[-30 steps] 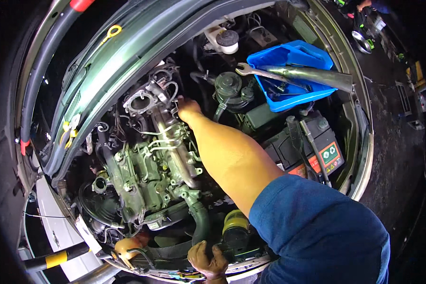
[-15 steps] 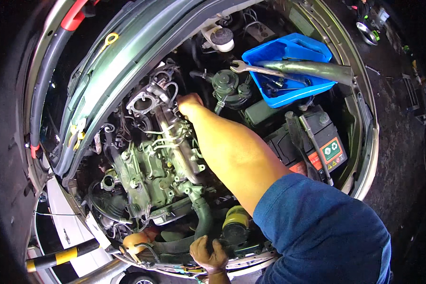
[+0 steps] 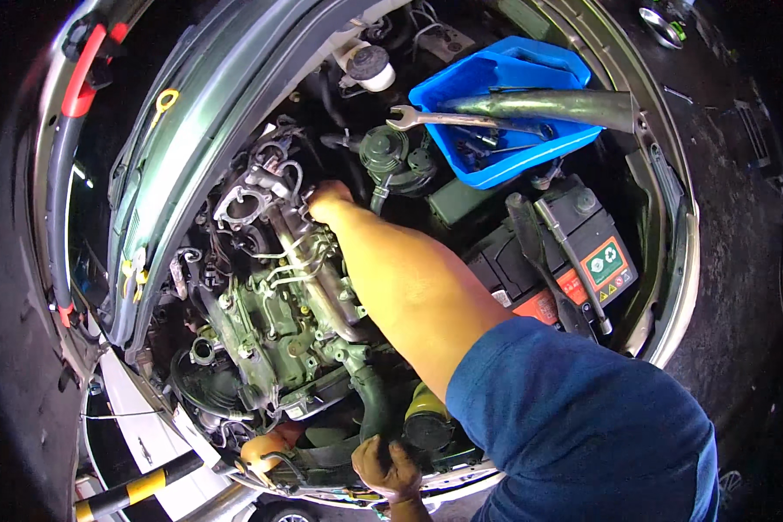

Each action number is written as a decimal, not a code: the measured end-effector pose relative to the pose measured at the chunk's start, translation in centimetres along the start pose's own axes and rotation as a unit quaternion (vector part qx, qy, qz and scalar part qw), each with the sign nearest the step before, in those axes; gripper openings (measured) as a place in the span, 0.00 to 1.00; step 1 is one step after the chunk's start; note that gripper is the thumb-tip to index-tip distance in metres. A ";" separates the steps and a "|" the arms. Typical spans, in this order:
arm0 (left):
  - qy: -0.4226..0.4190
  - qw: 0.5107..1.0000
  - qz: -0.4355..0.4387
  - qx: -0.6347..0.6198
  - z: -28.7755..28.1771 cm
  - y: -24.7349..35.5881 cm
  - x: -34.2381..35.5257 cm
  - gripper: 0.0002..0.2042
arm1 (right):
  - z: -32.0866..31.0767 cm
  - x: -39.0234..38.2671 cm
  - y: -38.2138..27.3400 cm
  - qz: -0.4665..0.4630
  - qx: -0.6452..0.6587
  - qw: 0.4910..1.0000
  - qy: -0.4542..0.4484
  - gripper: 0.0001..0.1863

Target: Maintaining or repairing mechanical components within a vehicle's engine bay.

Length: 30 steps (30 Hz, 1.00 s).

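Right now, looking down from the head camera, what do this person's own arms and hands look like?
The right arm wears a plain navy-blue sleeve of soft-looking cloth, ending in a hem near the elbow; below it the right forearm is bare. The right hand and left hand show no gloves. Any left sleeve is out of view.
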<state>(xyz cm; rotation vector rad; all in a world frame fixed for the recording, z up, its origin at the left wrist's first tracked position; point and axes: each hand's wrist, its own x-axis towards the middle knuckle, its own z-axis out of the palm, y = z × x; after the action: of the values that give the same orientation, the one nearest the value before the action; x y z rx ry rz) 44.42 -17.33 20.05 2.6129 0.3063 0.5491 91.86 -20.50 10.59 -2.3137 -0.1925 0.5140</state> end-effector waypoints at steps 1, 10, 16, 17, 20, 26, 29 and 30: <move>0.004 1.000 -0.005 -0.001 0.0 0.0 0.0 0.15 | 0.6 0.4 0.2 0.037 0.022 0.999 0.001 0.17; -0.046 0.999 -0.019 0.000 -0.4 0.1 0.0 0.12 | 4.9 8.6 0.7 0.006 -0.023 0.991 0.132 0.16; 0.001 1.000 -0.008 -0.008 0.0 -0.1 -0.1 0.14 | 2.8 4.6 0.1 0.135 0.276 0.949 0.067 0.20; 0.010 1.000 0.004 -0.001 0.0 -0.2 -0.1 0.14 | 2.6 3.9 0.0 0.214 0.388 0.893 0.082 0.20; 0.005 1.000 0.008 -0.001 0.1 -0.3 -0.2 0.14 | 2.3 3.3 0.3 0.095 0.220 0.966 0.094 0.19; -0.005 1.000 0.000 -0.009 -0.1 -0.3 -0.2 0.14 | 2.7 3.8 0.6 0.128 0.272 0.946 0.120 0.25; -0.001 1.000 -0.002 -0.013 0.0 -0.2 -0.1 0.13 | 2.4 3.3 0.5 0.140 0.296 0.938 0.113 0.29; -0.002 1.000 0.001 -0.007 0.0 -0.2 -0.1 0.13 | 2.2 3.1 0.4 0.136 0.292 0.941 0.106 0.29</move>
<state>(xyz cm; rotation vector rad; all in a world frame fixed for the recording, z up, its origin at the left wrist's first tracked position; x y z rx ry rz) 44.32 -17.17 19.97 2.6007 0.2982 0.5453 93.73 -18.52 7.92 -1.7933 0.3486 0.3849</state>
